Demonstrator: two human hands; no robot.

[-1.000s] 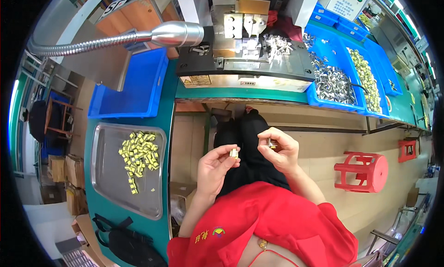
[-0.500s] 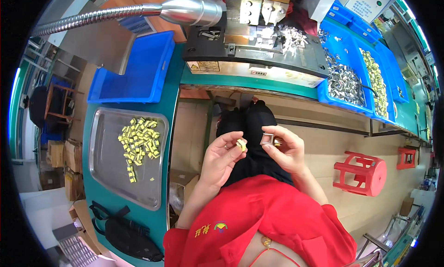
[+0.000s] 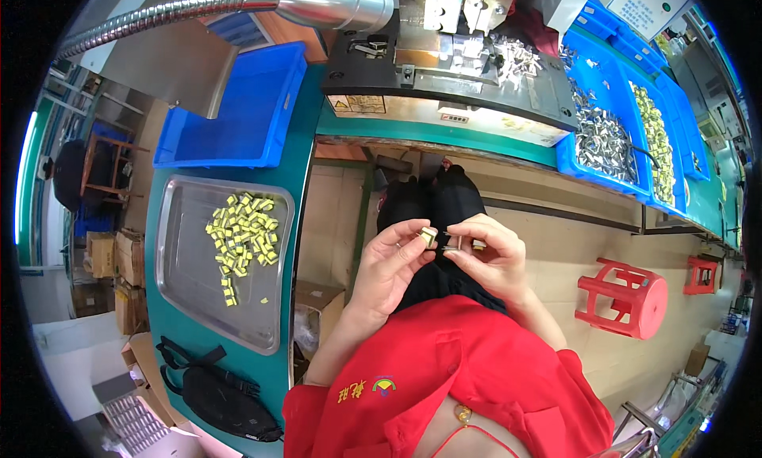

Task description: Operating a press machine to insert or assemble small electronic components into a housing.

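Observation:
My left hand [image 3: 387, 267] pinches a small yellow-wrapped block [image 3: 429, 236], which looks like a little coil or transformer, between thumb and fingertips. Close beside it, my right hand [image 3: 498, 259] grips a thin silver metal bracket [image 3: 456, 243] whose open side faces the block. A second yellow-wrapped block [image 3: 479, 244] shows among the right fingers. Whether bracket and first block touch, I cannot tell. Both hands are held over my lap, in front of the bench.
On the left bench lies a metal tray [image 3: 186, 275] with a pile of yellow blocks [image 3: 243, 234]. Behind it sits a blue bin [image 3: 230, 117]; nearer is a black waist bag [image 3: 226, 402]. Ahead stands a machine [image 3: 444, 85] under a lamp [image 3: 337, 5]. Metal brackets [image 3: 603, 140] fill a right-hand bin.
My hands have come closer together, bringing the block near the bracket. The bracket has turned, now showing its prongs edge-on toward the block. The view has shifted slightly.

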